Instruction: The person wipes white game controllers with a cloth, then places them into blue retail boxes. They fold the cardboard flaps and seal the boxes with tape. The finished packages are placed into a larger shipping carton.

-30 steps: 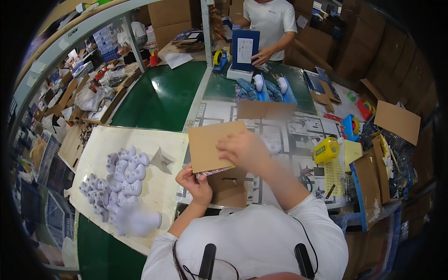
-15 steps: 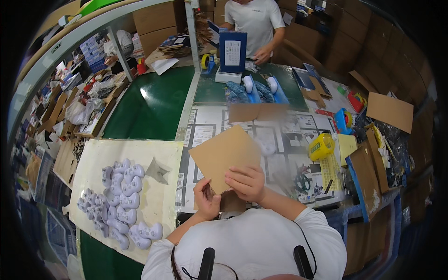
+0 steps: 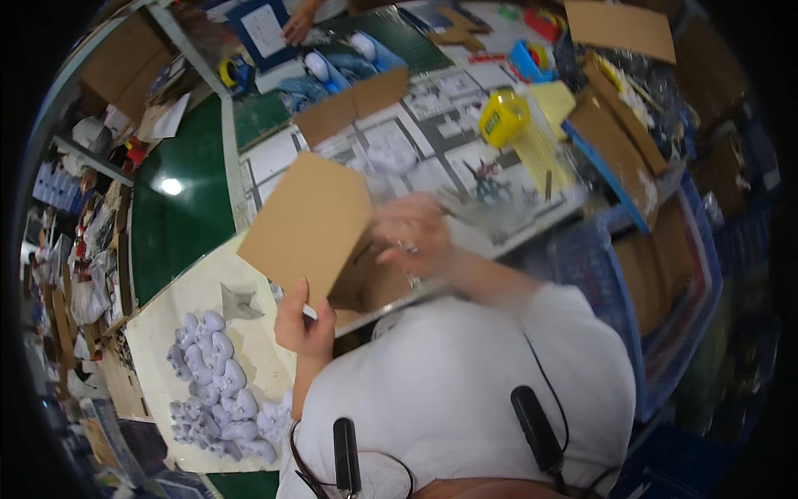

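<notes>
Left hand [image 3: 301, 326] is up at the near edge of the worktable [image 3: 432, 141], fingers curled shut around the lower edge of a brown cardboard box [image 3: 309, 226], thumb pressed flat against its big raised flap. That flap stands tilted up and toward the left, blocking part of the table behind it. Right hand [image 3: 413, 235] sits just beside it on the other side, over the open mouth of the box, fingers bent and spread; it is smeared with motion blur, so I cannot tell whether they grip the inner flap or merely rest against it. The box itself hangs right at the table's front edge, between the two hands and close against the person's white shirt [image 3: 465, 374]. Down to the left, a pale sheet [image 3: 179, 328] carries a heap of white moulded game controllers [image 3: 218, 389], well apart from either hand. On the table beyond, a yellow tape dispenser [image 3: 502, 118] stands near a loose strip of cardboard [image 3: 353, 101], with flat cardboard pieces [image 3: 619, 137] leaning at the right edge. At the far end, another person's hand [image 3: 297, 25] rests on a blue-framed board [image 3: 264, 32].
</notes>
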### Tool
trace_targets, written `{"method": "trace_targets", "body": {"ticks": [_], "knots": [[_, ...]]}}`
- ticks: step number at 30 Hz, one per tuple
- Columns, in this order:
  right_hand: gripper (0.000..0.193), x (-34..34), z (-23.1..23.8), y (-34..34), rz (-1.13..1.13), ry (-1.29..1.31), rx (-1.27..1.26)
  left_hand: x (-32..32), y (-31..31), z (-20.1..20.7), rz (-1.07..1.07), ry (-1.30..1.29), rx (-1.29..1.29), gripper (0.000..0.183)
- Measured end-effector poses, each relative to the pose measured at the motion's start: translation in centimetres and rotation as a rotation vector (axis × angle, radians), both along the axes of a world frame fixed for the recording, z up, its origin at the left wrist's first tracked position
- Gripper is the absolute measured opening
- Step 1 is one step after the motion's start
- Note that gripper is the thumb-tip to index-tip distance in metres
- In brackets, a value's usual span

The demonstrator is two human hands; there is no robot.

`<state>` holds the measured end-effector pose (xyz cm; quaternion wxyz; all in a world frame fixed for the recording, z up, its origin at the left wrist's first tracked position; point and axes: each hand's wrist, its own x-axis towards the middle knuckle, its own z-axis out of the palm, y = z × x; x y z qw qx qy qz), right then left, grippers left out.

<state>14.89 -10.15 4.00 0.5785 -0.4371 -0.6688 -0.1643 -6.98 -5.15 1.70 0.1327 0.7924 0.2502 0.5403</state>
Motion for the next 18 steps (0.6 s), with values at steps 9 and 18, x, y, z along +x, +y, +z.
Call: {"method": "trace_targets", "body": {"ticks": [9,18], "knots": [[0.060,14.7,-11.5,-8.1,-0.779,-0.014,-1.334,0.7,0.3,1.9,-0.026,-0.020,0.166,0.039],[0.067,16.0,-16.8,-7.3,-0.786,-0.225,-1.251,1.1,-0.4,0.8,0.001,-0.010,0.126,0.035]]}}
